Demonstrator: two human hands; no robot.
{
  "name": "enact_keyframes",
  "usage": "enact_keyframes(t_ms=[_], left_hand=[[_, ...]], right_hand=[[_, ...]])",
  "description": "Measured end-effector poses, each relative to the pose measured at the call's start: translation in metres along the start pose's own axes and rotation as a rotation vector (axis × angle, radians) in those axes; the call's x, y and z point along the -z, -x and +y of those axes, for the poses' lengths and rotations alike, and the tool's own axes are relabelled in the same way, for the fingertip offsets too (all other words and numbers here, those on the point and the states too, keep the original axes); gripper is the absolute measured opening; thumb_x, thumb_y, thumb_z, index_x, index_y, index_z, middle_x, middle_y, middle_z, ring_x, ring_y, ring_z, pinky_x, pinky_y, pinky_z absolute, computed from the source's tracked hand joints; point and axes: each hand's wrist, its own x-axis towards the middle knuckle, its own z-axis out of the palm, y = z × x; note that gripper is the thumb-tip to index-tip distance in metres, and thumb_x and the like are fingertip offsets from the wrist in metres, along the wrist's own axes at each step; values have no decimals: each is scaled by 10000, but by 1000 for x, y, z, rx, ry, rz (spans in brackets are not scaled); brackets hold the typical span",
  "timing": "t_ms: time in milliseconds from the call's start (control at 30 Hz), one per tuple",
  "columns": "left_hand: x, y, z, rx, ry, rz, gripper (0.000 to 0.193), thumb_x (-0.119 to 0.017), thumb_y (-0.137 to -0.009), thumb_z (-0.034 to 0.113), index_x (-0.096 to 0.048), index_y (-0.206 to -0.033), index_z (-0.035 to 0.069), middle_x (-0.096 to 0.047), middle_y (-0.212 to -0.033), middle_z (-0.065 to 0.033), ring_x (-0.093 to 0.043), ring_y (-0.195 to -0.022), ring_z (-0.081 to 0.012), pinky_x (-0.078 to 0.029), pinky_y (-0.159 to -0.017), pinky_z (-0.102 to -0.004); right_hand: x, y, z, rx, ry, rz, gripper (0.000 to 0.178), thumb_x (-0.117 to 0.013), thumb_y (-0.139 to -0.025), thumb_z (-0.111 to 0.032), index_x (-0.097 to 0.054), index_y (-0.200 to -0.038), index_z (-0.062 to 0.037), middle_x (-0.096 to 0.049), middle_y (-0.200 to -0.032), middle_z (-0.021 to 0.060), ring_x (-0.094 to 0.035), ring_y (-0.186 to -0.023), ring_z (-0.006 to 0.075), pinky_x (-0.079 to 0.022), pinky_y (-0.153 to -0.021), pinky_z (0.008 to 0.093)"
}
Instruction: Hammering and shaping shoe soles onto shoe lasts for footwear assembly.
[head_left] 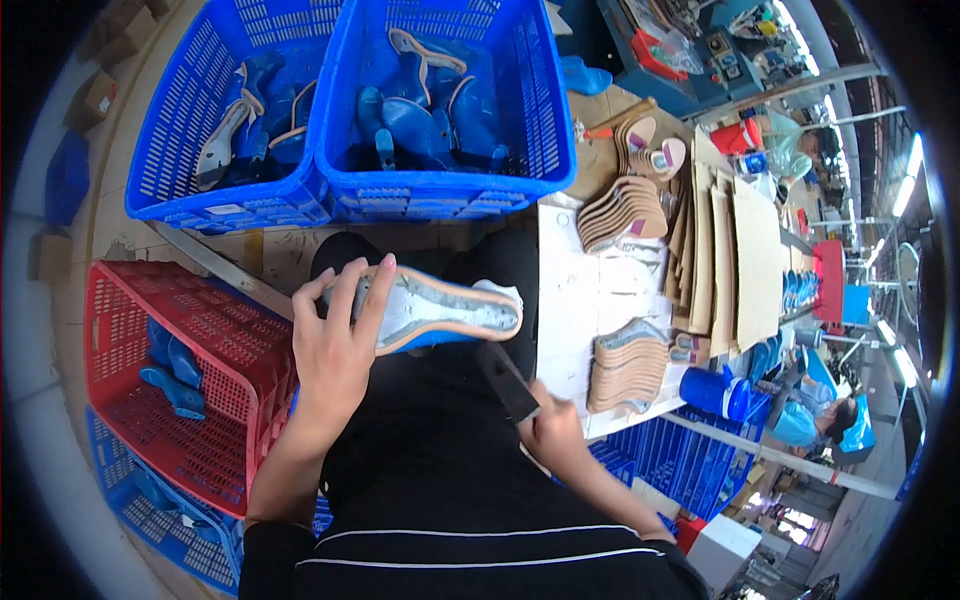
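My left hand (345, 325) is closed around the wide end of a blue shoe last (430, 308) with its sole side turned up. A pale, tan-edged insole lies along that side, greyish white in the middle, and a bit of white material sticks out at the narrow end. Below and right of this end, my right hand (553, 432) grips a knife (508, 383) with a dark, flat blade. The blade's tip points up toward the last; whether it touches cannot be told. Most of the knife's handle is hidden in my fist.
Two blue crates (445, 182) hold several blue lasts (415, 130). At left, a tilted red crate (170, 440) and a lower blue crate (165, 535) hold more. Stacked insoles (628, 370) and cardboard sheets (757, 265) occupy the right-hand table (565, 350), near a blue jug (714, 392).
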Motion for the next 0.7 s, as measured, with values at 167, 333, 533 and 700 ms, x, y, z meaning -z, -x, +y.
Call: enact_keyframes(t_ms=[167, 333, 533, 700], left_hand=[[-7, -4, -2, -49, 24, 73, 669, -720, -831, -5, -654, -1474, 165, -595, -1376, -114, -563, -1087, -353, -578, -924, -418], [-9, 5, 0, 67, 89, 104, 719, -760, -803, 6, -622, -1503, 101, -590, -1353, -177, -560, -1138, -366, -546, -957, -448], [-6, 18, 1, 268, 286, 116, 1086, -895, -703, -43, -363, -1648, 0, -598, -1268, -217, -566, -1168, -407, -510, -997, -479], [-5, 34, -16, 458, 430, 154, 1030, -878, -711, -61, -410, -1626, 2, -633, -1130, -193, -602, -1091, -366, -526, -923, -451]], right_hand=[[-18, 14, 12, -170, -200, 206, 242, -716, -1032, -209, -728, -1010, 31, -672, -674, 184, -669, -555, 303, -478, -530, 389], [-26, -1, 109, -298, -98, 540, 263, -734, -1025, -222, -707, -959, 31, -628, -638, 163, -560, -505, 270, -432, -515, 387], [-26, -40, 185, -368, 107, 668, 281, -765, -998, -226, -746, -1135, 18, -610, -645, 136, -548, -561, 205, -457, -565, 377], [-39, -49, 200, -551, -1, 654, 282, -699, -1006, -110, -706, -1256, 19, -740, -893, 242, -721, -804, 389, -567, -783, 449]])
